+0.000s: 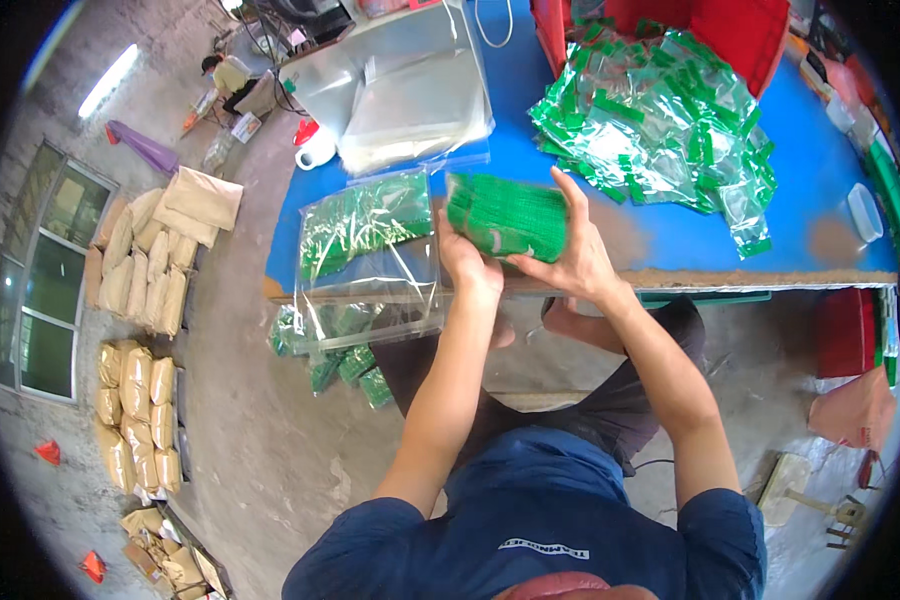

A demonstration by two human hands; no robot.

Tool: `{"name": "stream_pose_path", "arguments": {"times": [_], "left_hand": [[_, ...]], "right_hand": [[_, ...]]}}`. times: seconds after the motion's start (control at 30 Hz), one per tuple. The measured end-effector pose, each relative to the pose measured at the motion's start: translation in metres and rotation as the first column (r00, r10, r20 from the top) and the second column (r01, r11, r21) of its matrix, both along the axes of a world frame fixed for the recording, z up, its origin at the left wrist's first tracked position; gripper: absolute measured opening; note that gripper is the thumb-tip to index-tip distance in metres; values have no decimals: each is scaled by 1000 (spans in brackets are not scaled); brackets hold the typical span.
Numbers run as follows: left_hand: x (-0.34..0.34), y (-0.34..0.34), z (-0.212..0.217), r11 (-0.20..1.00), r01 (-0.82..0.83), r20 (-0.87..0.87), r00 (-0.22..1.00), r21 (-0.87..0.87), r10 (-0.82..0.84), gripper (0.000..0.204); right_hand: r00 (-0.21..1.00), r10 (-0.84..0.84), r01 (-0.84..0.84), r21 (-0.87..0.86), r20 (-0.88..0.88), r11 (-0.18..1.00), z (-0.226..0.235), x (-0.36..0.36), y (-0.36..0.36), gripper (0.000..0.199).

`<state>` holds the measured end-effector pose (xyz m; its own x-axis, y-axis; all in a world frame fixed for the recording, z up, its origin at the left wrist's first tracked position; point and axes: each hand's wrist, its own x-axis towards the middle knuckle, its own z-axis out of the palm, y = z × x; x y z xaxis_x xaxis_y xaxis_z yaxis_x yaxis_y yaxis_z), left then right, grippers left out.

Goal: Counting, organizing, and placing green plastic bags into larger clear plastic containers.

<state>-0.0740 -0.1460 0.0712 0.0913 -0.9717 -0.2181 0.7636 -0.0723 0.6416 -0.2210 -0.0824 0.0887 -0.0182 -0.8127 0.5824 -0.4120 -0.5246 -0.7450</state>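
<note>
Just above the front edge of the blue table point(515, 85), both my hands hold a thick block of stacked green-banded small plastic bags point(505, 215). My left hand point(470, 262) supports its lower left side, with the fingers partly hidden behind it. On the other side, my right hand point(582, 250) grips the block, thumb along the lower front and a finger up at its right corner. Beside my left hand lies a large clear plastic bag point(370, 285) with green-banded bags inside. Its open-looking lower end hangs over the table edge.
Loose green-banded bags point(660, 125) spill from a red bin point(765, 40) at the far right. A tray of clear bags point(420, 105) and a white container with a red top point(316, 147) stand far left. Filled green packs point(355, 360) lie below the table. Brown sacks point(135, 400) line the left.
</note>
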Motion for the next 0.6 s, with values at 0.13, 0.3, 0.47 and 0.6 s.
{"name": "stream_pose_path", "arguments": {"times": [0.13, 0.3, 0.47, 0.6], "left_hand": [[23, -15, -12, 983, 111, -66, 993, 146, -103, 44], [24, -14, -23, 993, 90, -104, 991, 72, -82, 49], [12, 5, -10, 991, 137, -184, 974, 12, -132, 44], [11, 4, -24, 995, 81, -187, 978, -60, -91, 42]], "right_hand": [[998, -23, 28, 96, -56, 995, -19, -7, -10, 111], [965, -18, -8, 98, 261, 995, -15, 5, -7, 110], [907, -96, 42, 139, 410, 989, -7, 15, -4, 108], [854, -100, 8, 179, 511, 984, -4, 22, 3, 105]]}}
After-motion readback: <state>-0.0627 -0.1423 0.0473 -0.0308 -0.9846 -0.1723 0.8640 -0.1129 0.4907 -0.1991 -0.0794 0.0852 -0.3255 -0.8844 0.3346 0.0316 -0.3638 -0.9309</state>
